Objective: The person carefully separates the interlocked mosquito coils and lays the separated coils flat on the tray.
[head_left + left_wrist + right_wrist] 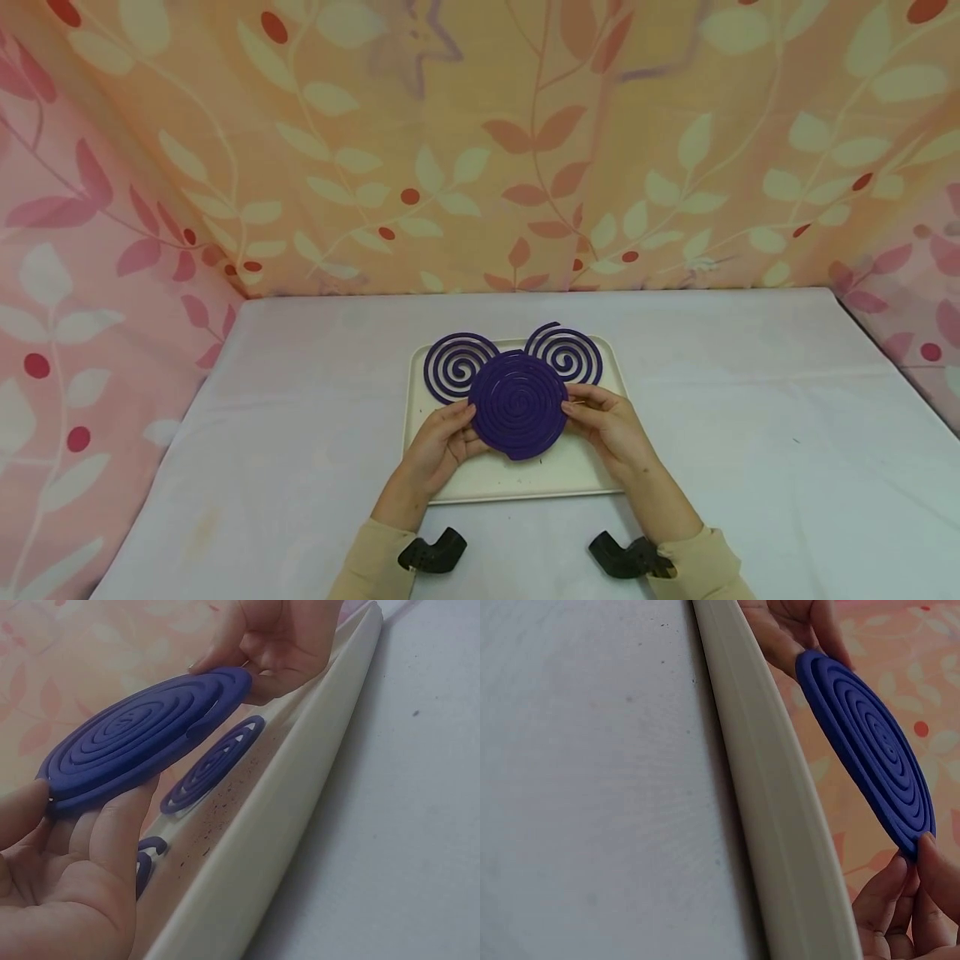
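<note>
A purple-blue mosquito coil (517,404), a round disc with its spirals packed close together, is held up above a cream tray (517,485). My left hand (442,446) pinches its left edge, thumb on top and fingers beneath. At the opposite edge my right hand (611,425) pinches it between thumb and fingers. The left wrist view shows the disc (124,727) tilted and apart from the tray. Behind it, two looser coils with open gaps lie at the tray's far side: a left coil (461,371) and a right coil (566,358), both partly hidden by the disc.
Dark crumbs (214,814) are scattered on the tray floor. The tray has a raised rim (780,787) and stands on a white-covered table (300,433). Leaf-patterned cloth (480,167) hangs behind and at the sides. Black curved pieces (435,552) sit at both wrists.
</note>
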